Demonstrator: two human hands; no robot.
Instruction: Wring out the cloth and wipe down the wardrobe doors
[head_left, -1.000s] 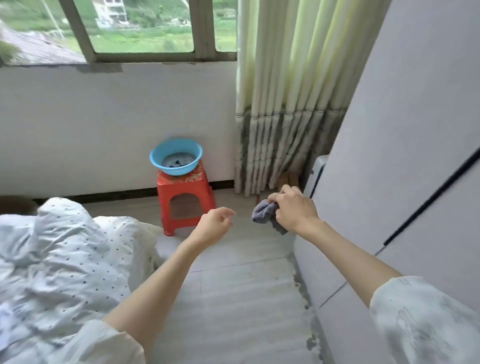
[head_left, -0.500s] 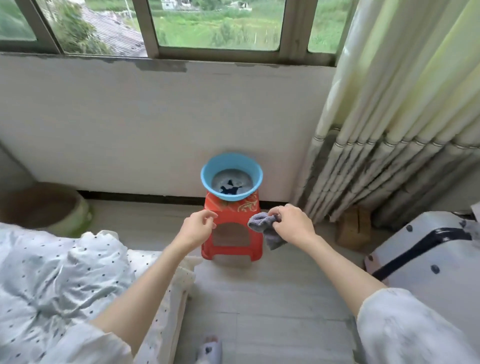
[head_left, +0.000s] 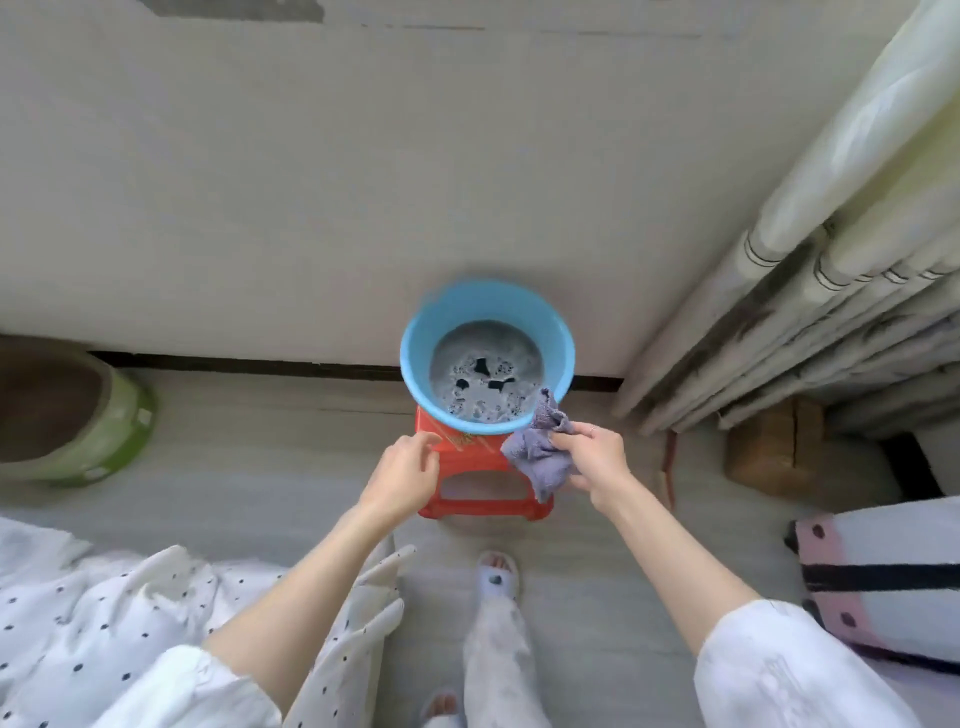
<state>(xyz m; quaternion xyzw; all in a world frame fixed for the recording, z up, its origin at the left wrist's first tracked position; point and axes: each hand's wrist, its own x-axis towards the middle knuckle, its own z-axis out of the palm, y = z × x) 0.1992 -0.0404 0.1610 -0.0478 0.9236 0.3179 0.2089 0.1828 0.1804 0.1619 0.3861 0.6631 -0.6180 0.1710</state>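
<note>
While right hand (head_left: 597, 460) grips cloth (head_left: 537, 457), basin (head_left: 415, 358) rim adjoins.

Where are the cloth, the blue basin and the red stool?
cloth (head_left: 537, 457): head view, on the bunched grey fabric left of the right hand.
blue basin (head_left: 418, 340): head view, on its left inner wall.
red stool (head_left: 485, 506): head view, on the front lower crossbar.

No words or numbers can be read anywhere. The red stool (head_left: 483, 467) at six o'clock below the blue basin (head_left: 415, 358) bears a gold pattern, too blurred to tell. The green pot (head_left: 117, 421) at nine o'clock carries pale, unreadable labels.
</note>
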